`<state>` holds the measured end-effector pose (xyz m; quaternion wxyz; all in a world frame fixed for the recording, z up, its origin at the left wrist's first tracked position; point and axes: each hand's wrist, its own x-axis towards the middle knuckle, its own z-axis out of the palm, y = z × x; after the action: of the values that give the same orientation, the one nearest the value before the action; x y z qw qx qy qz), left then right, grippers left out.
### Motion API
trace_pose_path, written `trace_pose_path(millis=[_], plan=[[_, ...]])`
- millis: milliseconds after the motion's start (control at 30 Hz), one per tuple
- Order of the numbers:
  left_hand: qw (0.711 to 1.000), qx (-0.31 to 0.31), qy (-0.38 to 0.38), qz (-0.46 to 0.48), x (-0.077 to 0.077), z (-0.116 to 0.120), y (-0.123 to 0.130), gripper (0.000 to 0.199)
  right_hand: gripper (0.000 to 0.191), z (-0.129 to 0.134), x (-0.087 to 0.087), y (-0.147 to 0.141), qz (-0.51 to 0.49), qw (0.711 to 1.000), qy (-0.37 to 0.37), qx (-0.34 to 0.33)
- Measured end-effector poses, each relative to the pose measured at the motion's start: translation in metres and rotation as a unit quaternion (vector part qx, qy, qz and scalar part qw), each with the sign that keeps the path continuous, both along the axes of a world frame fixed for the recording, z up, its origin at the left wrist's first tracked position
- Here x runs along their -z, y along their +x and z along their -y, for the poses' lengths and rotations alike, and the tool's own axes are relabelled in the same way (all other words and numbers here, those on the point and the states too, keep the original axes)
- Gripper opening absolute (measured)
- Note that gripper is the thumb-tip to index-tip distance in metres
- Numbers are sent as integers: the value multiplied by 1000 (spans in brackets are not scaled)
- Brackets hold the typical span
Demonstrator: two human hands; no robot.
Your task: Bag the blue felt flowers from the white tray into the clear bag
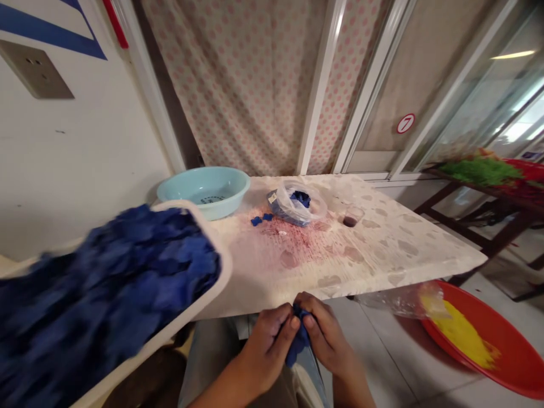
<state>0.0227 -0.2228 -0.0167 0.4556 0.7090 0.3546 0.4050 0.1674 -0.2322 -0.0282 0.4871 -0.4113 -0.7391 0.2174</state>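
Observation:
Over my lap, just in front of the table edge, both hands pinch a bunch of dark blue fabric petals (297, 345). My left hand (271, 335) is closed on it from the left, thumb and fingers together. From the other side my right hand (326, 331) grips its upper part. The bunch hangs down between the hands; how many layers it has is hidden. At my left, a white tray (226, 269) is heaped with similar blue petals (140, 266). Two small blue petal pieces (261, 219) lie on the table.
On the stained, cloth-covered table (272, 277) stand a pale blue basin (204, 187), a plastic-bag-lined container (293, 201) with blue pieces and a small cup of dark liquid (352, 216). A red basin (505, 345) holding yellow material sits low at right. Green material (480, 170) lies on another table.

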Motion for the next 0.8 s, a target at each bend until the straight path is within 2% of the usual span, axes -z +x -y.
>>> trace_pose_path(millis=[133,300,433,533,700,800], plan=[[997,-12,-61,39,1,-20,0,40,28,-20,1,-6,-19,998,-45,-27],[986,-21,-127,105,7,-50,-9,38,30,-61,-3,-13,-59,989,-102,-87],[983,-60,-113,133,8,-80,-15,36,33,-102,-12,-17,-103,979,-117,-135],[978,-96,-89,161,6,-108,-17,35,33,-136,-19,-18,-148,974,-113,-128],[963,-183,-53,191,-4,-164,-23,34,31,-199,-26,-17,-219,964,-140,-61],[928,-317,-23,193,-25,-193,-17,30,27,-237,-25,-17,-260,952,-158,-31]])
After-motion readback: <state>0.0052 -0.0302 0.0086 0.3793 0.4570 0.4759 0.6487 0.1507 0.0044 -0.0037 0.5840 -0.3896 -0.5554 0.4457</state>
